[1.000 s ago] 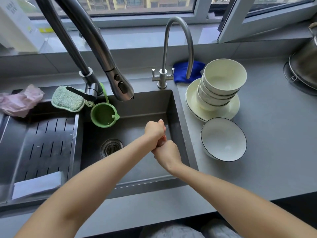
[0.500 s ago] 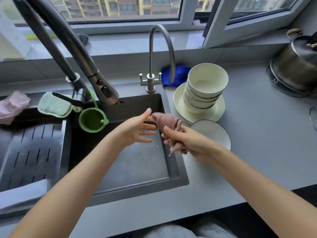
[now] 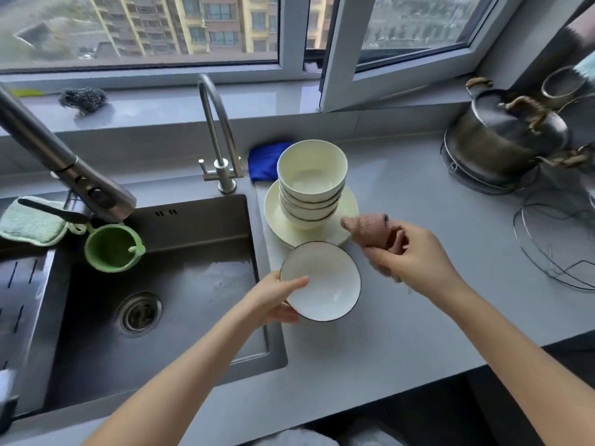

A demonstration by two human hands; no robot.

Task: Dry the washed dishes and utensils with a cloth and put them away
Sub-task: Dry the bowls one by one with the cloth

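A white bowl with a dark rim (image 3: 323,280) is tilted at the counter's edge beside the sink. My left hand (image 3: 273,299) grips its left rim, thumb inside. My right hand (image 3: 415,255) holds a bunched pink cloth (image 3: 370,230) just right of the bowl, above the counter and apart from the bowl. Behind them a stack of cream bowls (image 3: 310,181) stands on a cream plate (image 3: 277,217).
The dark sink (image 3: 193,284) lies to the left with a pull-out tap (image 3: 74,175), a green strainer (image 3: 111,247) and a green sponge (image 3: 29,225). A slim tap (image 3: 219,146) and a blue cloth (image 3: 264,159) are behind. A steel pot (image 3: 502,136) and a wire rack (image 3: 553,243) sit at the right.
My hands came apart over the sink. The right hand carried the pink cloth rightward over the counter, and the left hand took hold of the dark-rimmed bowl and tilted it.
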